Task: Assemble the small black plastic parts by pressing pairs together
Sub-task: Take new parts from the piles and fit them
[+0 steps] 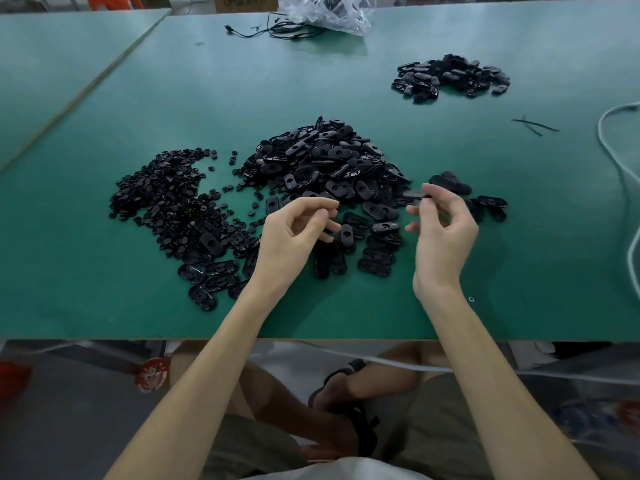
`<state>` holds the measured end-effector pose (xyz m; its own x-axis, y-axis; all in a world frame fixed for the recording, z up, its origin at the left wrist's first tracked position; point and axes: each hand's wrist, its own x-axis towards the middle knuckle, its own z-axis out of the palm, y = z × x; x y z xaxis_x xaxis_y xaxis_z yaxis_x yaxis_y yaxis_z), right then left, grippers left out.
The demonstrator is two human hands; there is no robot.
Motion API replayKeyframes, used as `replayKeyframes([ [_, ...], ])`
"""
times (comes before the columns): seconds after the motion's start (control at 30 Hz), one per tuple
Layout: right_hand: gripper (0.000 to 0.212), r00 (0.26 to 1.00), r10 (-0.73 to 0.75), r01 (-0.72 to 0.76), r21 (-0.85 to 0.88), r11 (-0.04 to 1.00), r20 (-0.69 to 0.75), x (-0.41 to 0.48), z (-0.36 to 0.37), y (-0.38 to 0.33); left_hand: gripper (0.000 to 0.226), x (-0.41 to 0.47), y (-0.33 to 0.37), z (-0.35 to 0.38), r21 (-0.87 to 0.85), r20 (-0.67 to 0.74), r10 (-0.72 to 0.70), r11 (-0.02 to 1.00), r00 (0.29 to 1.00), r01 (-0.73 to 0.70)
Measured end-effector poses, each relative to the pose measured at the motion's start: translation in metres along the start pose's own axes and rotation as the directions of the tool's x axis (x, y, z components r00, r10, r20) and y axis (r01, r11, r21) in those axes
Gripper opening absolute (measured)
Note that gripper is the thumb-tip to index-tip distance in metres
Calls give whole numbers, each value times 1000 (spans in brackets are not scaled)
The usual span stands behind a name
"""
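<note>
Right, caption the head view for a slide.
Right hand pinches one black piece over heaps of parts on a green table, left hand close by.

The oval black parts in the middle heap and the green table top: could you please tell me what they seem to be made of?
Oval black parts: likely moulded hard plastic, semi-gloss; light glints on smooth rounded edges. Green table top: probably a matte rubber or vinyl mat; even colour, soft sheen.

Glossy black plastic parts [322, 161] lie on a matt green tabletop [104, 289].
</note>
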<state>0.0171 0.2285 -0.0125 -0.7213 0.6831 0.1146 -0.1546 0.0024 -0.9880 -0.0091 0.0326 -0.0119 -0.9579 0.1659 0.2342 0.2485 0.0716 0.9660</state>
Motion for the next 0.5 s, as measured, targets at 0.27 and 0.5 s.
replayKeyframes([
  [0.27,62,994,90,-89,8,996,-66,4,0,3,22,0,0,0,11,-25,-9,1000,1000,9],
  [0.5,64,991,116,-117,-1,993,-69,4,-1,5,22,-2,3,1,34,-33,-10,999,999,11],
])
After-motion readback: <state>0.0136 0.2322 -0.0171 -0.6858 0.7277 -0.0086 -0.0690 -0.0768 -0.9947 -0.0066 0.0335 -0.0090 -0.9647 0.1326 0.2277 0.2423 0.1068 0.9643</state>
